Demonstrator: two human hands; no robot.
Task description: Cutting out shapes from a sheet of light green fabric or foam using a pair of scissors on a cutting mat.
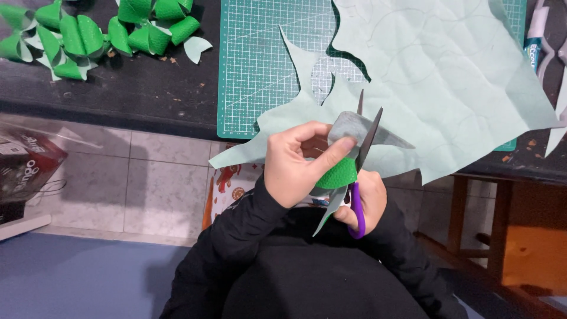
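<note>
two hands (295, 162) clamped: left on green sheet (338, 174), right (369, 198) half-hidden on scissors (361, 171)

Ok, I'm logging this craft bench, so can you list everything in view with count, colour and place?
cutting mat: one, green with white grid, on the dark table
large sheet: one, pale green, pencilled outlines, over the mat's right side and hanging off the table edge
folded bows: a cluster, bright green, table's top left
dark table: one, black, across the top
glue tube: one, white and blue, right edge
printed bag: one, orange and white, on the tiled floor
scissors: one, purple handles, blades open on the sheet
left hand: pinching a green-backed cut piece
right hand: in the scissor handles
</note>
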